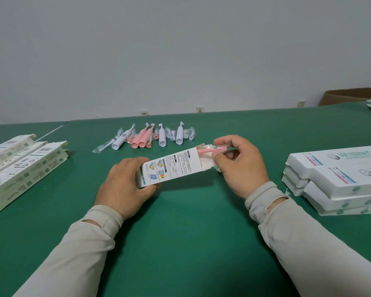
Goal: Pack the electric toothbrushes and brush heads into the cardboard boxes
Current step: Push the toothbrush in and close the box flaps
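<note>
Your left hand grips the closed lower end of the cardboard box, fingers curled round it, holding it just above the green table. The box's open end points toward 2 o'clock. There your right hand pinches a pink brush head in clear wrap, its tip at the box mouth, partly over the open flap.

Risks, as judged:
- The loose wrap could snag on the flap edge or bunch at the mouth; cause: feeding at an angle to the box's long axis.
- The flap could fold inward and block entry; cause: pushing the head down onto it.
- The box could twist in your left grip, held as it is at one end only.
- Whether a toothbrush handle is already inside cannot be told; if so, the head may jam against it.

Surroundings, left to right:
- 9 o'clock: a row of open boxes, flaps up, well apart from the hands.
- 12 o'clock: unpacked toothbrushes and wrapped heads, white and pink, near the far side of the held box.
- 3 o'clock: a stack of closed boxes, near your right wrist.

Nothing lies between the brush head and the box mouth except the flap.
</note>
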